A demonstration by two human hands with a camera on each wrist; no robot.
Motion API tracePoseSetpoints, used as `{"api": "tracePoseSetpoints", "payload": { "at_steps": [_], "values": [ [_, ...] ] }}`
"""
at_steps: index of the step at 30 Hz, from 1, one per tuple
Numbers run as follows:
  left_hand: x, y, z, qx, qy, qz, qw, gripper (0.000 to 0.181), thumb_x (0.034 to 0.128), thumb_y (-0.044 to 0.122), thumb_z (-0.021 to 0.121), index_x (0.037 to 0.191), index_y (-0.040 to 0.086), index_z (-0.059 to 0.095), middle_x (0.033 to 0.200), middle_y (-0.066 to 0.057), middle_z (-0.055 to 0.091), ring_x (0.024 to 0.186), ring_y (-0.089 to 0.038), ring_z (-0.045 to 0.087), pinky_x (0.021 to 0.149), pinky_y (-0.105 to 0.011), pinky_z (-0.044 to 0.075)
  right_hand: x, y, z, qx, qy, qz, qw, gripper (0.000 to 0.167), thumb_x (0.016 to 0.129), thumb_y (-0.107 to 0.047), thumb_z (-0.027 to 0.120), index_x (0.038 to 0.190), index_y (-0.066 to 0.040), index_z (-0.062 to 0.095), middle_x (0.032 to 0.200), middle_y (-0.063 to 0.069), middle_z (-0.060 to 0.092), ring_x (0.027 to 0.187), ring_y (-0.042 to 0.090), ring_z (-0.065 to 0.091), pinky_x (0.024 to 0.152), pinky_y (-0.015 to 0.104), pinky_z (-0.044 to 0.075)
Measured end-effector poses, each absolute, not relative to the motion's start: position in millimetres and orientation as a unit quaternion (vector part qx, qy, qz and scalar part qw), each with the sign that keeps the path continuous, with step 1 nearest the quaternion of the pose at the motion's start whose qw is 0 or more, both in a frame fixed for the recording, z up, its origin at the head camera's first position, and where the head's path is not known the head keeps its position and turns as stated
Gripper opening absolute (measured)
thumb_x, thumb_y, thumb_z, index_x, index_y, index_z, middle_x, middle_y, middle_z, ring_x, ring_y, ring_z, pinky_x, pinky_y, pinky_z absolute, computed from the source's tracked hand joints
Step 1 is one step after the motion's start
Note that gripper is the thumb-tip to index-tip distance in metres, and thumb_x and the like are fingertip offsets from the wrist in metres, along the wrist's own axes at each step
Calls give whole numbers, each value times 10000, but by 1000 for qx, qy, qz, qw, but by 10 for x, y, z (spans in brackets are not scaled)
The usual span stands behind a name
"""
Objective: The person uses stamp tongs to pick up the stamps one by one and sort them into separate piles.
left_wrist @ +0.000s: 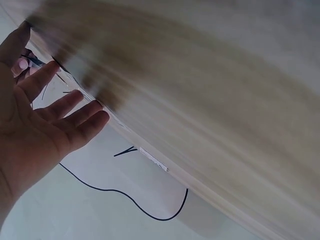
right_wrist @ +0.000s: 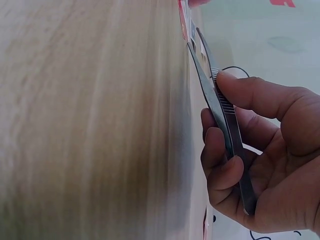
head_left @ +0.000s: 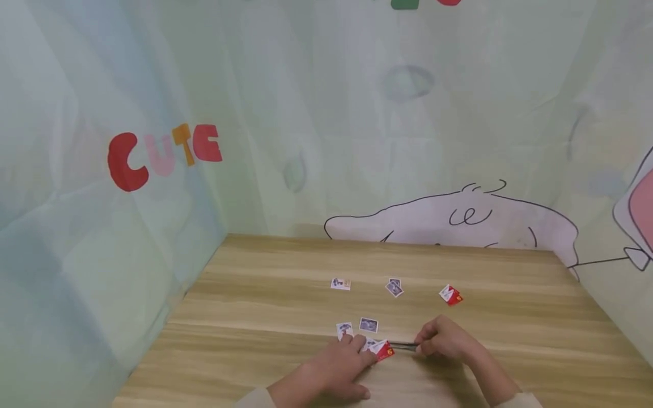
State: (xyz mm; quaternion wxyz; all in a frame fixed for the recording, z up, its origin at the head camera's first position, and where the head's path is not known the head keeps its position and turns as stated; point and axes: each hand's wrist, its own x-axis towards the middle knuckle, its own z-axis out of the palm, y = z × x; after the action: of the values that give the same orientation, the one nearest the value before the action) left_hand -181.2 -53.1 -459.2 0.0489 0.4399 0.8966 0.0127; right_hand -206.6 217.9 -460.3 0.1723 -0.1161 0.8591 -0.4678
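In the head view my left hand point(head_left: 336, 365) lies over the near middle of the table, its fingers spread. Its fingertips touch a red-and-white card point(head_left: 385, 352) and reach the lower edge of a small picture card point(head_left: 344, 328). My right hand point(head_left: 445, 341) holds metal tweezers point(right_wrist: 212, 100) between thumb and fingers. The tweezers' tips point left at the red-and-white card and stand apart in the right wrist view. Whether they touch it I cannot tell. Just beyond the left fingers lies a dark picture card point(head_left: 369, 324).
Farther back on the wooden table point(head_left: 255, 317) lie a pale card point(head_left: 340, 284), two overlapping dark cards point(head_left: 394, 287) and overlapping red-and-white cards point(head_left: 450, 295). A printed cloth backdrop point(head_left: 316, 113) rises behind the table and along its sides.
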Motion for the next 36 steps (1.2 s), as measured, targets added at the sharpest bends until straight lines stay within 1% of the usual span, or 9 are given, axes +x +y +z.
{"api": "tracePoseSetpoints", "payload": {
  "at_steps": [4,7,14,20,23,28,32,36],
  "values": [
    [-1814,-524,-4595,444,895,-1,33,575,780,541,642,1257,233,552,1215,7,491,1023,-182,480,858,-317,434,-2077,2189,-4604,-119,859,-467,172,151,710,-50,738,833,18,683,705,26,630,603,150,522,539,319,449],
    [-1803,-524,-4596,444,895,-1,39,586,784,540,639,1272,231,543,1282,10,485,1080,-196,477,881,-341,429,-2075,2194,-4610,-117,859,-468,173,149,712,-52,738,832,20,684,694,23,625,591,144,512,521,307,440],
    [-1797,-534,-4586,441,896,10,53,590,793,531,635,1299,247,528,1271,20,486,1091,-188,471,884,-354,431,-2091,2199,-4622,-111,858,-474,162,165,706,-46,739,846,19,681,707,23,628,604,150,522,536,317,448],
    [-1814,-534,-4580,434,898,22,70,606,797,535,630,1323,260,508,1296,7,477,1122,-200,466,907,-380,423,-2107,2198,-4622,-110,856,-478,165,164,700,-48,740,840,17,683,684,14,620,565,126,486,491,270,411],
    [-1820,-530,-4575,434,897,23,77,605,796,538,632,1321,263,510,1293,12,476,1123,-194,463,910,-376,422,-2104,2206,-4612,-114,854,-478,168,167,700,-47,742,838,25,680,677,14,615,560,130,482,490,263,406],
    [-1830,-524,-4582,431,898,22,82,606,793,542,634,1319,266,510,1293,19,476,1125,-188,461,913,-374,420,-2089,2221,-4584,-119,856,-474,170,167,702,-48,742,836,29,679,682,16,618,571,143,496,505,274,422],
    [-1832,-527,-4589,426,900,28,87,606,793,542,631,1329,291,496,1325,17,463,1158,-205,453,927,-402,412,-2090,2234,-4561,-122,858,-470,167,154,704,-45,742,825,28,680,677,15,619,557,131,480,488,254,402],
    [-1823,-531,-4600,428,900,29,79,588,794,532,633,1327,327,495,1332,8,460,1166,-221,453,922,-418,414,-2095,2241,-4553,-129,856,-473,165,138,706,-27,736,813,38,677,674,23,617,557,119,471,482,240,396]
  ]
}}
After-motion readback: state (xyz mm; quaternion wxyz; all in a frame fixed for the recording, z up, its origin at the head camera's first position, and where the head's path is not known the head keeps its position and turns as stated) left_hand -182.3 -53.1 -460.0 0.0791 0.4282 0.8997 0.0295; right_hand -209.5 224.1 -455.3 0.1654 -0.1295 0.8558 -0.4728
